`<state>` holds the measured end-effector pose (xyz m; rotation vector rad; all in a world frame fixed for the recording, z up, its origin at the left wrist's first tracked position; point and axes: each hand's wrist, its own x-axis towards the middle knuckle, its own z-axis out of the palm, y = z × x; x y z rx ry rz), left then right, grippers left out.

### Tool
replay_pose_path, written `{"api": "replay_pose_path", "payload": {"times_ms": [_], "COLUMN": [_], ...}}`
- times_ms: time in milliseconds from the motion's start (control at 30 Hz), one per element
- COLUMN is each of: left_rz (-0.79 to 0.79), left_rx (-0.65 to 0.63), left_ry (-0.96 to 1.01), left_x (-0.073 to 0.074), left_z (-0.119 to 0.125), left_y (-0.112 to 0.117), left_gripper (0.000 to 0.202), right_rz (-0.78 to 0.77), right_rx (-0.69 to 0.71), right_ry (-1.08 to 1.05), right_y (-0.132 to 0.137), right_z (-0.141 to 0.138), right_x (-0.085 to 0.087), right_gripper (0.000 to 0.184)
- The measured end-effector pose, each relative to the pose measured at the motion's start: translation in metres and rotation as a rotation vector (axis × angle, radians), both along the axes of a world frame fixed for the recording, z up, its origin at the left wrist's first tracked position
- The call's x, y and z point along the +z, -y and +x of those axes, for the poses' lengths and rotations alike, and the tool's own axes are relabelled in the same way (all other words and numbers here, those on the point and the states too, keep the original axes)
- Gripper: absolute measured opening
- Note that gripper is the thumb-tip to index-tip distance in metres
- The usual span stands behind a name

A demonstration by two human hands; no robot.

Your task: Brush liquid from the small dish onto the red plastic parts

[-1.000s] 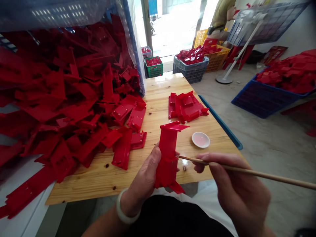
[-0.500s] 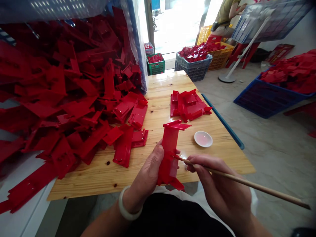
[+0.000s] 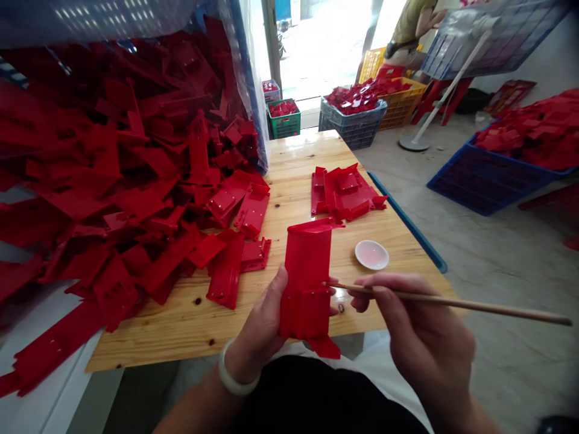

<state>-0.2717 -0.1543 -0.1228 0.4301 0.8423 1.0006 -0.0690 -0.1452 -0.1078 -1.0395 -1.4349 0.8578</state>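
My left hand (image 3: 265, 322) is wrapped round a red plastic part (image 3: 306, 259), a flat panel with raised ends, held up over the table's near edge. Between the thumb and fingers of my right hand (image 3: 420, 337) is a thin wooden brush (image 3: 479, 306), its tip at the right side of the panel near a small ridge. A small white dish (image 3: 371, 255) with pale pink contents stands on the table, just beyond my right hand. Farther back lies a small group of red parts (image 3: 348, 191).
A large heap of red parts (image 3: 154, 199) spills from a plastic-lined crate onto the left of the wooden table (image 3: 298, 160). Blue (image 3: 484, 181), green (image 3: 284, 123) and yellow crates stand on the floor beyond. A person (image 3: 414, 30) works at the back right.
The red part has turned so its broad face shows more toward me. My right hand has moved slightly right and up, and the brush now lies closer to level.
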Motion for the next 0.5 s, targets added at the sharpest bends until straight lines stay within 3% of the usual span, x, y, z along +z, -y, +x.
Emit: {"api": "replay_pose_path", "payload": {"times_ms": [133, 267, 500], "left_rz": [0.025, 0.036, 0.018], "left_rx": [-0.139, -0.136, -0.142], "left_ry": [0.179, 0.246, 0.208], "left_x": [-0.013, -0.018, -0.018], "left_z": [-0.007, -0.008, -0.004], "left_y": [-0.004, -0.005, -0.003], "left_gripper": [0.084, 0.078, 0.084], "right_rz": [-0.120, -0.168, -0.163], "right_rx": [0.022, 0.058, 0.066], "right_ry": [-0.232, -0.346, -0.360], "right_y": [-0.004, -0.004, -0.003], "right_z": [-0.005, -0.009, -0.012], "right_x": [0.002, 0.000, 0.001], "right_gripper": [0.014, 0.013, 0.011]}}
